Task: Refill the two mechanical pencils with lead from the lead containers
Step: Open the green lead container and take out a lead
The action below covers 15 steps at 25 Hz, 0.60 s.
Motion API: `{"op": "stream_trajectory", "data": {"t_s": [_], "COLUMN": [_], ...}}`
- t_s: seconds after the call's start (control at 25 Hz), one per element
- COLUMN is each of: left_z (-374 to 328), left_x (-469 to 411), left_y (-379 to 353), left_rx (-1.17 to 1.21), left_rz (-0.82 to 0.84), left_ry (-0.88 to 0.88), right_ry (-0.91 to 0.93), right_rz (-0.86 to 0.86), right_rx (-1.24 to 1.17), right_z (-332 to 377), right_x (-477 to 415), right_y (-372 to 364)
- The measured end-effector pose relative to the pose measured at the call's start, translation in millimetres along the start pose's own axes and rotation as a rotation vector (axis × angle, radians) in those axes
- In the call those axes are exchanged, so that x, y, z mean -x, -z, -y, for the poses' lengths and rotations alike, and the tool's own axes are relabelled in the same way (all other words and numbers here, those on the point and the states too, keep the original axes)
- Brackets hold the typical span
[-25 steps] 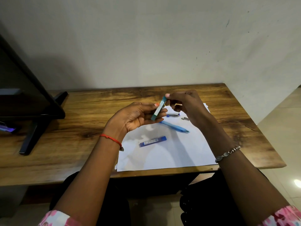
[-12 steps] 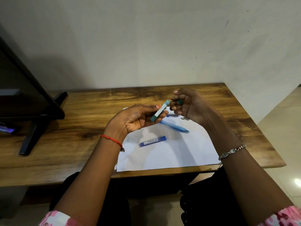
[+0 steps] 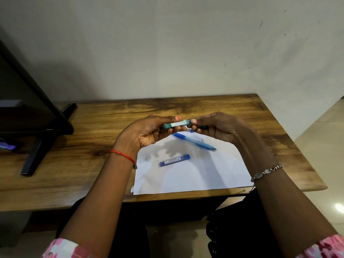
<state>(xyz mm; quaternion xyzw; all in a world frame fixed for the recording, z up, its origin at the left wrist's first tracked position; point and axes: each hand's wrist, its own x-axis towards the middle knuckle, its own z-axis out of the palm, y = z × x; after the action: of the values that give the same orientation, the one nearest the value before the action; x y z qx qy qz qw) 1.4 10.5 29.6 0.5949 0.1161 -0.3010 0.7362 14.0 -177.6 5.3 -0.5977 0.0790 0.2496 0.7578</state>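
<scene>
My left hand (image 3: 147, 133) holds a teal lead container (image 3: 176, 124) almost level above the desk. My right hand (image 3: 221, 127) pinches the container's right end with thumb and forefinger, and a small teal piece, perhaps its cap (image 3: 203, 127), shows in its curled fingers. A blue mechanical pencil (image 3: 195, 142) lies slanted on the white paper (image 3: 195, 175) below my hands. A blue lead container (image 3: 174, 160) lies on the paper nearer to me. A second pencil is mostly hidden behind my right hand.
The wooden desk (image 3: 89, 146) ends at a wall behind. A dark monitor on a black stand (image 3: 37, 123) fills the left side. The desk's right edge drops to a tiled floor (image 3: 323, 131).
My left hand tipped the teal container from steeply slanted to almost level. My right hand pulled away with the teal piece, then came back to the container's right end.
</scene>
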Motion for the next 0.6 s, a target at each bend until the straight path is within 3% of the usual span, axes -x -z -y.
{"op": "stream_trajectory", "data": {"t_s": [0.6], "left_z": [-0.5], "left_x": [-1.2], "left_y": [0.7], "left_rx": [-0.101], "left_rz": [0.013], "left_ry": [0.037], "right_ry": [-0.116], "right_rz": [0.004], "right_rx": [-0.041], "right_z": [-0.6], "right_x": [2.1], "right_y": [-0.4]}}
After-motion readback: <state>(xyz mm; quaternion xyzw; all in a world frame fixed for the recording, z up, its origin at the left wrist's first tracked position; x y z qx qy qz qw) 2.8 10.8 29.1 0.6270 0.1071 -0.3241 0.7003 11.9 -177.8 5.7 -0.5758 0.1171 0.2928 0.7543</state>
